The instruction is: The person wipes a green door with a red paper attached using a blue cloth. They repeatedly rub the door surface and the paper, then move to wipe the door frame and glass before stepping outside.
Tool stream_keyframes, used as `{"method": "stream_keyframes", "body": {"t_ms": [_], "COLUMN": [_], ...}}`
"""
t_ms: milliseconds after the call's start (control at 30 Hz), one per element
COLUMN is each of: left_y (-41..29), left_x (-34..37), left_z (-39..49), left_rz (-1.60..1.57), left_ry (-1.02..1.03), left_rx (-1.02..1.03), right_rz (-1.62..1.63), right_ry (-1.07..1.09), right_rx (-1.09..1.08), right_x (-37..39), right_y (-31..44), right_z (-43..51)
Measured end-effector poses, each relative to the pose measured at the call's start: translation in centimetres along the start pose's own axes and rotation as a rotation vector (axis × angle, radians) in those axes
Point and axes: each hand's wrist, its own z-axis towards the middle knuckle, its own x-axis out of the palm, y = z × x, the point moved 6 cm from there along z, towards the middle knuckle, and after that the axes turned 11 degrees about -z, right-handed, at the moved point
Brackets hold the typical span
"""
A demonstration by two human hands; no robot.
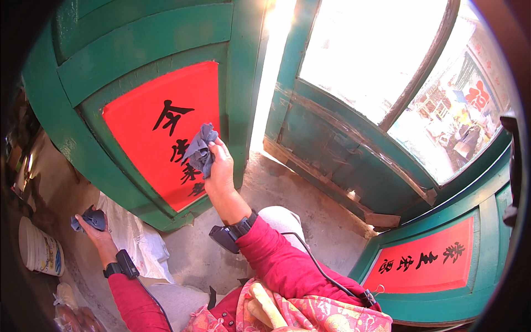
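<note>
My right hand (pixel 220 168) grips a crumpled grey-blue cloth (pixel 201 150) in front of a red paper sheet (pixel 166 124) with black brush characters. That sheet is fixed to the lower panel of a green wooden door (pixel 145 39); whether the cloth touches it I cannot tell. Lower left, my left hand (pixel 97 234) holds a second dark blue-grey cloth (pixel 92 219), away from the door. Each wrist wears a strapped black device, the right one (pixel 226 238) and the left one (pixel 126 264), with a cable running up the sleeve.
A white plastic bucket (pixel 39 247) stands at the left, with a clear bag of produce (pixel 76 313) below it. White sacking (pixel 130 232) lies beside the door's lower edge. Another green door leaf (pixel 477 265) bears red paper (pixel 423 259) at right. Bright glass panes (pixel 365 50) are beyond.
</note>
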Motion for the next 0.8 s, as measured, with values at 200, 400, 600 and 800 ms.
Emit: {"method": "stream_keyframes", "body": {"t_ms": [200, 400, 600, 800], "left_y": [0.0, 0.0, 0.0, -0.2], "left_x": [-0.1, -0.1, 0.4, 1.9], "left_z": [-0.1, 0.0, -0.5, -1.3], "left_rz": [0.0, -0.007, -0.012, -0.045], "left_ry": [-0.02, -0.01, -0.007, 0.102], "left_rx": [0.007, -0.006, 0.009, -0.031], "right_rz": [-0.006, 0.008, 0.009, 0.0], "right_ry": [-0.009, -0.01, -0.011, 0.003], "right_rx": [0.0, -0.002, 0.003, -0.003], "right_x": [0.0, 0.0, 0.0, 0.0], "right_y": [0.0, -0.1, -0.1, -0.3], "right_z": [0.0, 0.0, -0.1, 0.0]}}
